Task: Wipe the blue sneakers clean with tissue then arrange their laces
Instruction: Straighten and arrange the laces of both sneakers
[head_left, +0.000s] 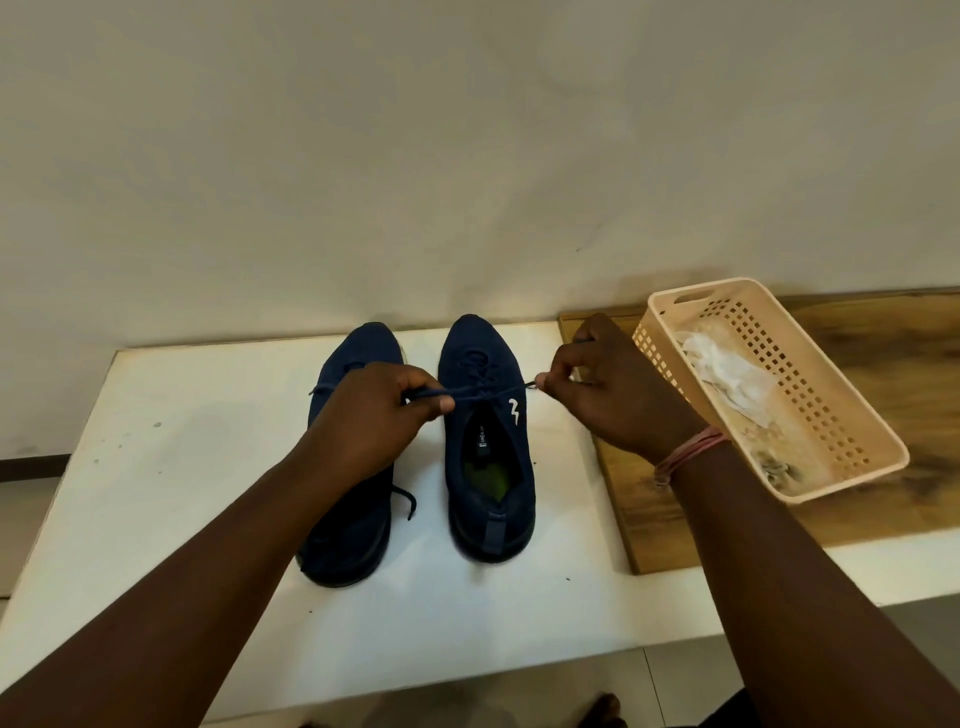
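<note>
Head view: two blue sneakers stand side by side, toes toward the wall, on a white table (208, 519). Both hands work over the right sneaker (485, 441), drawing its lace (485, 391) taut across the top of the tongue. The left hand (382, 415) pinches one end of the lace between thumb and curled fingers, and it hides much of the left sneaker (345, 525), whose loose lace end (408, 501) trails onto the table between the two shoes. The right hand (610, 395) pinches the other end of the lace at its tip, just beside the right sneaker's outer side; a pink band (685, 454) circles that wrist. A white logo shows on the right sneaker's side and a green insole inside its opening. To the right, a wooden board (883, 374) lies on the table against the wall, and on it rests a peach plastic basket (852, 395) with perforated walls, tilted in the frame. Crumpled white tissue (727, 374) lies inside the basket, well apart from the sneakers.
</note>
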